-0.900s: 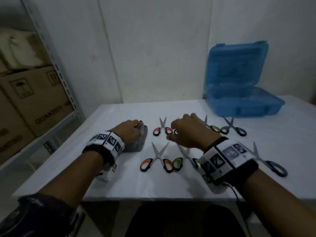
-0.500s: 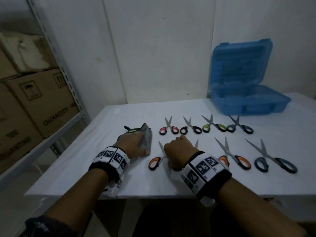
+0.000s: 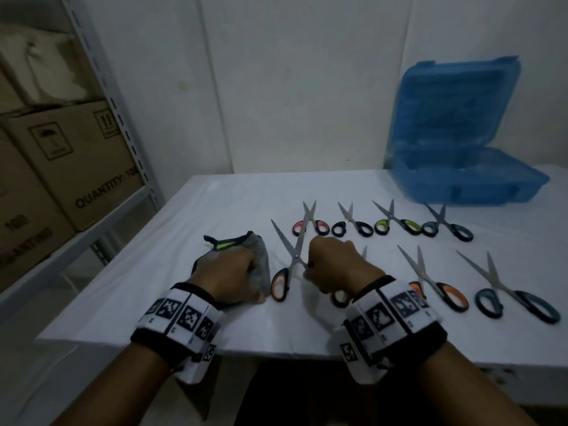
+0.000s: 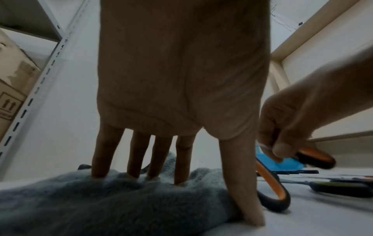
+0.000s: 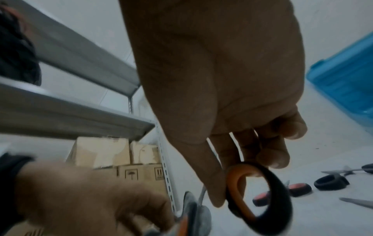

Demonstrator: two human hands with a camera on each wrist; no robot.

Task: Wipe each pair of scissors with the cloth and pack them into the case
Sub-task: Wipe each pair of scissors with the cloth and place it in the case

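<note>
Orange-handled scissors [image 3: 280, 285], blades apart, one loop gripped in right hand [image 3: 338, 265]; left hand [image 3: 226, 272], fingers straight, presses grey cloth [image 3: 261, 256]: keep tips clear of it.

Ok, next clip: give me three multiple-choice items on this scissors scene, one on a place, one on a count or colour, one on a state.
1. Where is the blue case? A. far right of the table B. its near left corner C. its middle
2. How many small scissors lie in the back row? A. two B. six C. four
3. The orange-handled scissors in the right hand are: A. shut B. open C. inside the case
Answers: 1 A, it stands open at the table's far right; 2 C, red, black, green and blue-handled pairs lie side by side; 3 B, their blades spread in a V.
</note>
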